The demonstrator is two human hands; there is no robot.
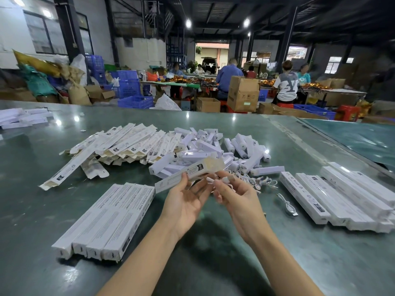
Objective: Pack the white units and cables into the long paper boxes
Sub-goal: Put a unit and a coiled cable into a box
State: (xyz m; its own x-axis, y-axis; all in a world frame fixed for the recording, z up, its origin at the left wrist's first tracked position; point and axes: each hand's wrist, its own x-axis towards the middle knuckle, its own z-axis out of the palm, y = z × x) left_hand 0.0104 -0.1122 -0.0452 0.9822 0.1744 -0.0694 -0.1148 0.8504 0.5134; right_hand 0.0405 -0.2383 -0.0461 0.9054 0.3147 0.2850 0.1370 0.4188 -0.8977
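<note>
A factory packing hall: workers [286, 82] at long tables [333, 91] amid stacked cartons [243, 96].

Left hand [186, 201], right hand [235, 195] gripping.

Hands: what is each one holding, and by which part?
Left hand grips a long paper box around its middle, open end up and away. Right hand pinches a coiled white cable near its plug end.

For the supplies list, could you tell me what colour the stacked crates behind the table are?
Blue, seen in the head view: the crates.
</note>
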